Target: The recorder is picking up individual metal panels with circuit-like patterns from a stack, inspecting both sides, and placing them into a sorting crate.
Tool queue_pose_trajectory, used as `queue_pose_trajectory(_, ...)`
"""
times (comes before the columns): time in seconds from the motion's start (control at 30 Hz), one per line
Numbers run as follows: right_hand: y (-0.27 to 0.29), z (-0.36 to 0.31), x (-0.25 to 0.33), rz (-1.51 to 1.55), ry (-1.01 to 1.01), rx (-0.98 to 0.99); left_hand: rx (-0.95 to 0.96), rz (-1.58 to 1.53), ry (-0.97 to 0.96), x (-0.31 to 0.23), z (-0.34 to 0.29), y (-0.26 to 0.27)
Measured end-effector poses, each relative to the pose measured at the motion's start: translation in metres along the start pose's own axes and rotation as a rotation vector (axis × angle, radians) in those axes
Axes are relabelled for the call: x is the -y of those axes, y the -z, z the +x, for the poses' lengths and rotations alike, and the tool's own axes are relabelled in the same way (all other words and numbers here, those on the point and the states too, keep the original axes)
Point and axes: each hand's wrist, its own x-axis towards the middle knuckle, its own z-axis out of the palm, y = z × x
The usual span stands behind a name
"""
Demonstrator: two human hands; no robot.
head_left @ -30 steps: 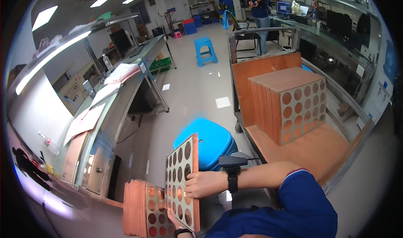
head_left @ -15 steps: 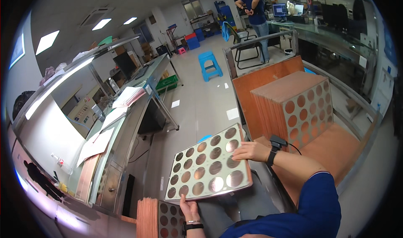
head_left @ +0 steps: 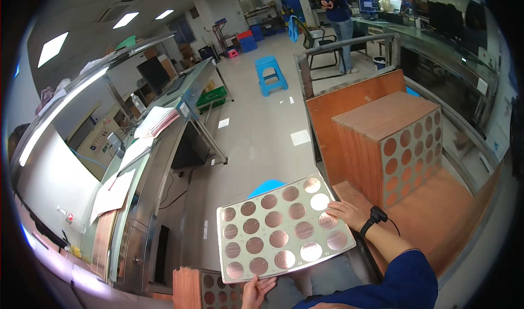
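I hold a flat grey metal plate (head_left: pixel 281 230) with rows of round copper-coloured discs, lying face up in front of me. My right hand (head_left: pixel 345 212), with a black wristband, grips its right edge. My left hand (head_left: pixel 255 291) holds its lower edge from beneath. To the right, a block of similar copper-coloured plates (head_left: pixel 401 145) stands on edge on a wooden cart (head_left: pixel 436 222). A second, lower stack of such plates (head_left: pixel 210 290) sits by my left hand.
A long metal workbench (head_left: pixel 158 162) with papers runs along the left. A blue stool (head_left: pixel 271 74) stands on the floor further off, and part of another blue stool (head_left: pixel 265 187) shows under the plate. A person (head_left: pixel 335 14) stands far back by desks.
The plate went from standing upright on edge to lying flat and face up, and moved up and to the right toward the cart. Both hands kept hold of it.
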Motion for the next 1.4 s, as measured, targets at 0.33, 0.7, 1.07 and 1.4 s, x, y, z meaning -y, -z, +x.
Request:
queue_pose_trajectory(0.33,-0.032,-0.04,-0.026,0.53,-0.667,-0.19,-0.166,0.094,-0.43,-0.046,-0.019,0.058)
queue_pose_trajectory(0.7,0.003,-0.02,0.032,0.832,-0.919,-0.299,-0.784,0.97,-0.909,-0.039,0.036,0.116)
queue_pose_trajectory(1.07,-0.016,-0.024,0.077,0.05,-0.654,-0.076,-0.466,0.407,-0.538,-0.051,0.03,0.089)
queue_pose_trajectory(1.4,-0.017,-0.016,0.082,-0.07,-0.561,-0.066,-0.51,0.635,-0.639,-0.045,0.024,0.078)
